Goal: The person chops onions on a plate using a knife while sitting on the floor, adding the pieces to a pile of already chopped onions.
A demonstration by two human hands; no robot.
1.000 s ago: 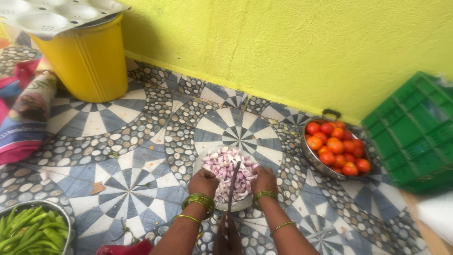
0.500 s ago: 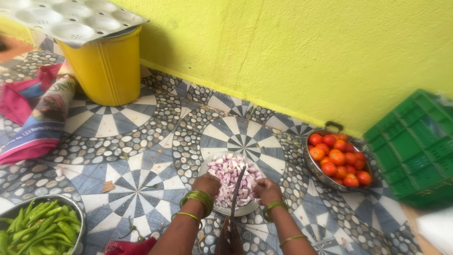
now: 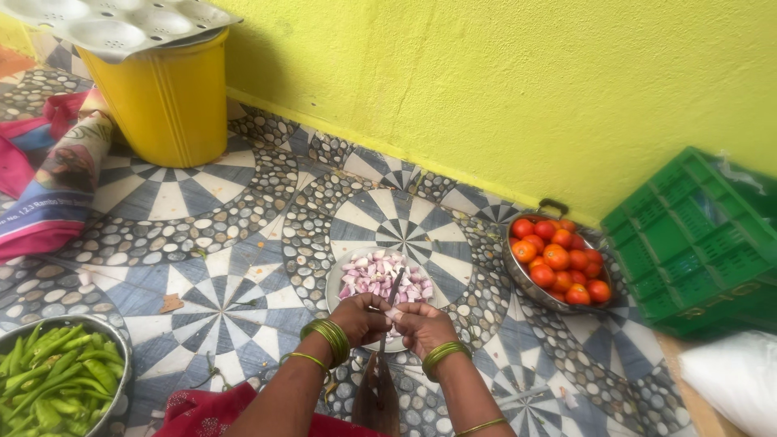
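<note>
My left hand (image 3: 362, 317) and my right hand (image 3: 421, 324) meet at an upright curved blade (image 3: 393, 293) fixed on a wooden base (image 3: 376, 396) on the floor. Both hands pinch a small piece of onion (image 3: 394, 315) against the blade. Just beyond the hands sits a steel plate (image 3: 333, 285) heaped with chopped purple-white onion (image 3: 379, 275). Green bangles ring both wrists.
A steel pan of red tomatoes (image 3: 557, 263) stands to the right, a green plastic crate (image 3: 694, 240) beyond it. A bowl of green chillies (image 3: 57, 380) is at lower left. A yellow bucket (image 3: 158, 101) with a metal mould tray (image 3: 105, 24) on top stands far left, printed bags (image 3: 53, 190) beside it.
My hands have drawn together at the blade, off the heap of onion, and now pinch one piece. The view has shifted slightly.
</note>
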